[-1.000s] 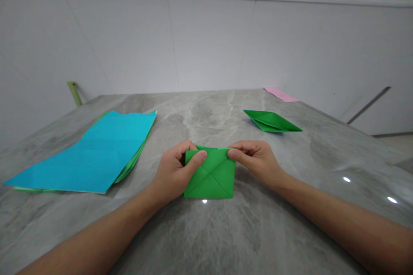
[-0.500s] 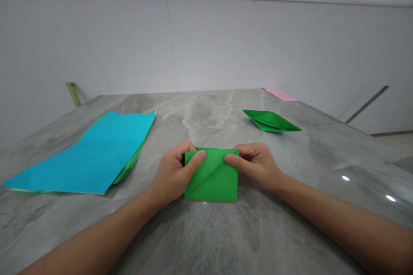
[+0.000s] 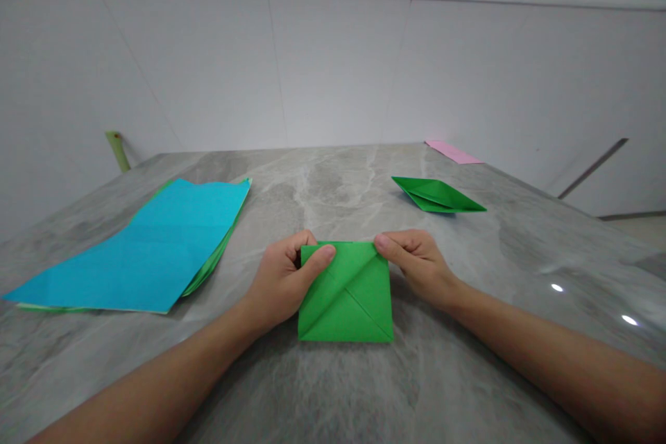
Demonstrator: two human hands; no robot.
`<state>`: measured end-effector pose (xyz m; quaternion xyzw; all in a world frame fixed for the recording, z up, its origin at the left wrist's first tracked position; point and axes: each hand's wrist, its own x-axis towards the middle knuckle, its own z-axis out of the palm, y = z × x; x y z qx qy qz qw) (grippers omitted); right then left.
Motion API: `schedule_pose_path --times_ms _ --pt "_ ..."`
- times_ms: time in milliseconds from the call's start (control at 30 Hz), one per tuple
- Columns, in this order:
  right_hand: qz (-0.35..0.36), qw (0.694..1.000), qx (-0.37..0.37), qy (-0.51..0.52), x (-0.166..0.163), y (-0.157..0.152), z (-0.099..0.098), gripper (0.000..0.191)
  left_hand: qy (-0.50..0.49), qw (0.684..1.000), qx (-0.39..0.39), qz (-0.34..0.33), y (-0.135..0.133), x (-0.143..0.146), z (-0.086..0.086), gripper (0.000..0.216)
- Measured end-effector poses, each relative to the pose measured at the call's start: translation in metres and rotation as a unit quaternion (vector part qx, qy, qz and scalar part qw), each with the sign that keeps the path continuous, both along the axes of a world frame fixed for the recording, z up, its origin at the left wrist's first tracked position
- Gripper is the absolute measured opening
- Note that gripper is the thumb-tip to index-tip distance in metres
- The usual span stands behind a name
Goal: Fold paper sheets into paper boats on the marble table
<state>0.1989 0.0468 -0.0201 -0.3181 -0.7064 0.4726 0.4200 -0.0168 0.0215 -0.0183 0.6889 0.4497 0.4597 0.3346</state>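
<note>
Between my two hands is a folded green paper [image 3: 346,298], roughly square, with diagonal creases crossing its face. My left hand [image 3: 286,274] pinches its upper left corner, thumb on the front and fingers curled behind. At the upper right corner my right hand [image 3: 416,260] pinches the paper between thumb and curled fingers. The fingertips behind the paper are hidden. Farther back on the right lies a folded green paper boat shape [image 3: 437,194] with pointed ends, apart from both hands.
A stack of paper sheets with a blue one [image 3: 156,250] on top and green ones under it lies on the left. A pink sheet [image 3: 452,152] rests at the far right edge of the grey marbled table [image 3: 333,187]. A white wall [image 3: 333,69] stands behind.
The green paper now shows more of its face, its lower edge nearer to me. My right thumb has slid outward to the upper right corner; my left hand has barely moved.
</note>
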Motion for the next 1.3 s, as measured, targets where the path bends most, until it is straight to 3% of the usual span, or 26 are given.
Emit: schedule_pose_path --times_ms 167,300,567,767,867,967,1133,1200,1300 --pt "-0.01 1.0 -0.014 -0.005 0.0 0.0 -0.001 0.056 0.01 1.0 0.004 0.008 0.001 0.0 -0.002 0.037" --pt "0.027 0.999 -0.04 -0.023 -0.001 -0.001 -0.001 0.047 0.026 0.999 0.023 0.017 0.001 -0.001 -0.002 0.036" --pt "0.058 0.994 -0.089 0.037 0.0 -0.002 -0.005 0.052 0.016 1.0 0.021 -0.003 -0.001 0.0 0.0 0.036" --pt "0.081 0.995 -0.057 0.0 0.001 -0.002 -0.002 0.047 0.003 0.999 -0.016 -0.044 0.0 -0.003 -0.003 0.038" --pt "0.044 0.998 -0.043 -0.004 0.003 0.0 -0.002 0.048 -0.082 0.99 -0.085 -0.073 0.001 -0.004 -0.003 0.024" --pt "-0.031 0.998 -0.032 0.052 0.006 0.005 -0.004 0.047 -0.16 0.97 -0.161 -0.093 0.003 -0.002 -0.002 0.059" --pt "-0.096 0.985 -0.056 0.132 0.008 0.014 -0.01 0.042 -0.173 0.971 -0.146 -0.075 0.005 0.0 0.001 0.07" --pt "-0.096 0.983 -0.073 0.14 0.008 0.015 -0.012 0.041 -0.198 0.973 -0.111 -0.048 0.005 0.001 0.002 0.061" --pt "-0.074 0.986 -0.076 0.128 0.008 0.014 -0.013 0.041 -0.199 0.978 -0.061 0.026 0.005 0.001 0.003 0.027"
